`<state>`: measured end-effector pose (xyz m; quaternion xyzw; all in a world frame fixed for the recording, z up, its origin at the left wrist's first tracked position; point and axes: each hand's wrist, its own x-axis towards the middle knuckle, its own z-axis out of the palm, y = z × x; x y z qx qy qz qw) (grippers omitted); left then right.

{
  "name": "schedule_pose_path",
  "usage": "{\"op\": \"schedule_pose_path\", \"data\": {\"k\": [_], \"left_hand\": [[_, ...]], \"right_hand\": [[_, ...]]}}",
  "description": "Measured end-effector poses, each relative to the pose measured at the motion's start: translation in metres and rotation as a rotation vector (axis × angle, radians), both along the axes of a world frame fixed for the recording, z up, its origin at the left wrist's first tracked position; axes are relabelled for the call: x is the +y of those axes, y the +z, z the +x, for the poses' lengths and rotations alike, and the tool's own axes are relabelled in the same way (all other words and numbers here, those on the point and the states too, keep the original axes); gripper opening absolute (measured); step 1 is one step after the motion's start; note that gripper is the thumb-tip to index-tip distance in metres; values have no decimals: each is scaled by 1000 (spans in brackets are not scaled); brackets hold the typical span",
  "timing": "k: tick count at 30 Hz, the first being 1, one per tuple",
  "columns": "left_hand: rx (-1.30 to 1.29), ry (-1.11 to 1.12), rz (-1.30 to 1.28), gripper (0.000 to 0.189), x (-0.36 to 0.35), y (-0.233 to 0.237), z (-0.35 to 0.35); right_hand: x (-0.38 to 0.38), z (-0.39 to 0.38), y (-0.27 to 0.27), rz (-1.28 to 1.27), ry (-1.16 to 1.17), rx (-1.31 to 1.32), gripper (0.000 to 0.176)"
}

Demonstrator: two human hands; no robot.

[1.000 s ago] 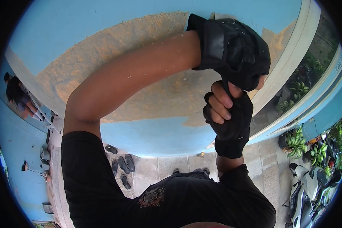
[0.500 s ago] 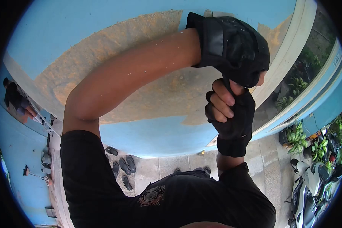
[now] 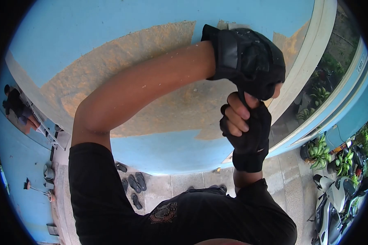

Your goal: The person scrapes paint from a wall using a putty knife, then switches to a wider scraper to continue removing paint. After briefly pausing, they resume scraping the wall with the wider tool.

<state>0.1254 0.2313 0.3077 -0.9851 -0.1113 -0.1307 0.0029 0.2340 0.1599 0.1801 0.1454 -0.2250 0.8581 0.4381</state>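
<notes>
Black-gloved left hand [image 3: 252, 60] and right hand [image 3: 251, 126] meet, fingers curled, hold unclear; the blue-painted, tan-patched wall [image 3: 171, 108] looks rigid, too broad to grip except at edges

We see soft, fairly even daylight, its direction hard to tell, on the blue wall [image 3: 163, 153] and pale paving [image 3: 184, 182], with faint shading below the raised forearm [image 3: 159, 77]. The black shirt [image 3: 225, 216] swallows detail, while a glove [image 3: 255, 57] catches a dull sheen. Our wide lens bows the wall strongly, rings everything in black with a bluish fringe, and leaves the edges stretched and softer than the centre.
</notes>
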Motion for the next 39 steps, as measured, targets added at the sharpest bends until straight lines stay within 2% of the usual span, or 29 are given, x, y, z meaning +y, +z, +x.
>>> {"op": "schedule_pose_path", "data": {"k": [2, 6, 8, 9, 11, 15, 16, 17, 18, 21, 23, 24, 26, 30, 33, 35, 39], "left_hand": [[46, 66, 115, 24, -5, 5, 1], [139, 123, 176, 24, -13, 8, 2], [-113, -66, 38, 23, 9, -2, -1], [-117, -66, 31, 23, 3, 0, 1], [104, 129, 213, 23, -16, 14, 3], [-42, 18, 150, 22, -12, 6, 2], [39, 66, 138, 22, -9, 10, 4], [119, 112, 124, 22, -7, 11, 5], [118, 115, 125, 22, -10, 13, 5], [67, 86, 114, 20, -10, 5, 5], [-132, -71, 192, 19, 9, -6, 5], [-133, -75, 186, 19, 7, -5, 5], [12, 76, 75, 21, -4, 7, 8], [138, 114, 85, 24, -15, 16, 5], [-23, 13, 169, 25, 6, -2, 5], [-182, -25, 93, 11, 3, -8, 5], [-175, 50, -81, 9, -1, -4, 3]], "right_hand": [[2, -1, 0, 24, 37, 21, 14], [-9, 0, 1, 41, -16, -31, 14], [-8, 2, 1, -8, -5, -44, 16], [-4, 2, -1, -19, -1, -18, 15], [-1, 0, 2, -14, 10, 10, 15], [-4, -1, 2, 33, -5, -11, 19], [-1, 0, 1, -9, -11, -6, 20], [7, 2, 1, 67, 17, -2, 24], [5, 2, 2, 68, 19, -3, 24], [-7, 4, 0, 39, 9, -29, 24], [-3, 6, 2, 19, -1, -39, 26], [-1, 5, 1, 14, -6, -39, 26], [4, 5, 1, 60, 3, -14, 25], [-3, 12, 4, 55, 52, -58, 19], [3, 12, 1, 15, 30, -54, 15], [4, 11, 2, 38, 51, -60, 15], [5, 14, 6, 28, 80, -112, 18]]}}
